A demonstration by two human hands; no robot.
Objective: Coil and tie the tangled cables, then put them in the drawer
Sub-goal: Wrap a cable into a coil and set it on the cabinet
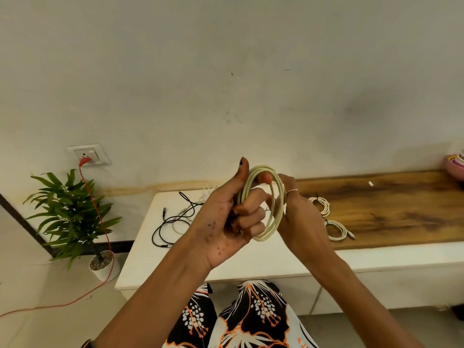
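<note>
A pale cream cable point(277, 197), wound into a round coil of several loops, is held up in front of me above the counter. My left hand point(226, 222) is closed around the coil's left side, thumb raised. Gripping the right side is my right hand point(293, 212), fingers pinching near the top. A tangle of black and white cables point(173, 219) lies on the white counter point(155, 262) behind my left hand. Two white coiled cables point(322, 204) point(337, 229) with black ties rest on the wooden counter section point(391, 207). No drawer can be made out.
A potted plant point(72, 217) stands on the floor at left. A red cord point(100, 222) runs from the wall socket point(89, 154) down across the floor. Pink bowls point(455, 167) sit at the far right. A small white piece point(370, 183) lies on the wood.
</note>
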